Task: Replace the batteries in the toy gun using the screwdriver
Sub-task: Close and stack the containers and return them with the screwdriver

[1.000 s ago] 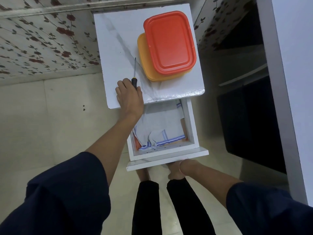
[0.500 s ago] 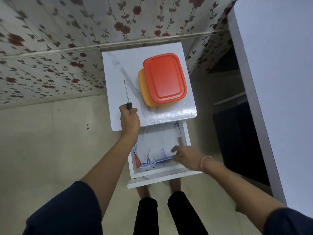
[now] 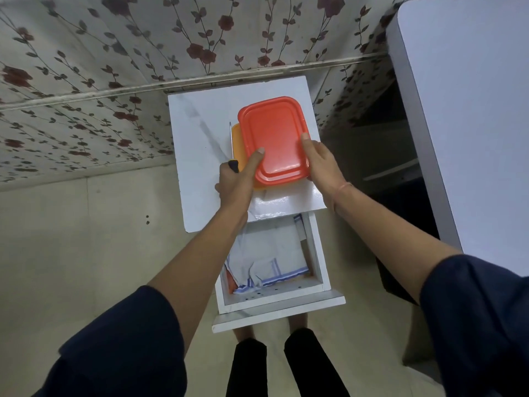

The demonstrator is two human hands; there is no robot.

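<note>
Two hands meet at the red lid (image 3: 272,133), centre of frame, head view. Your left hand (image 3: 237,179) clasps the screwdriver (image 3: 230,141) in its fingers, with the thumb pressed on the lid. Your right hand (image 3: 320,161) grasps the lid's right edge. Toy gun not in sight, possibly inside. Keep the shaft off the orange container (image 3: 236,138) beneath, and lift evenly.

Head-worn view, steeply downward, close.

Red-orange lid (image 3: 274,138) over yellow-orange box (image 3: 236,144) on white, grey-veined bench (image 3: 200,133); screwdriver (image 3: 233,166) handle black. Behind the bench, cream wallpaper (image 3: 114,53), dark red flowers on grey vines. Below the bench, blue-striped white cloth (image 3: 269,262).
</note>
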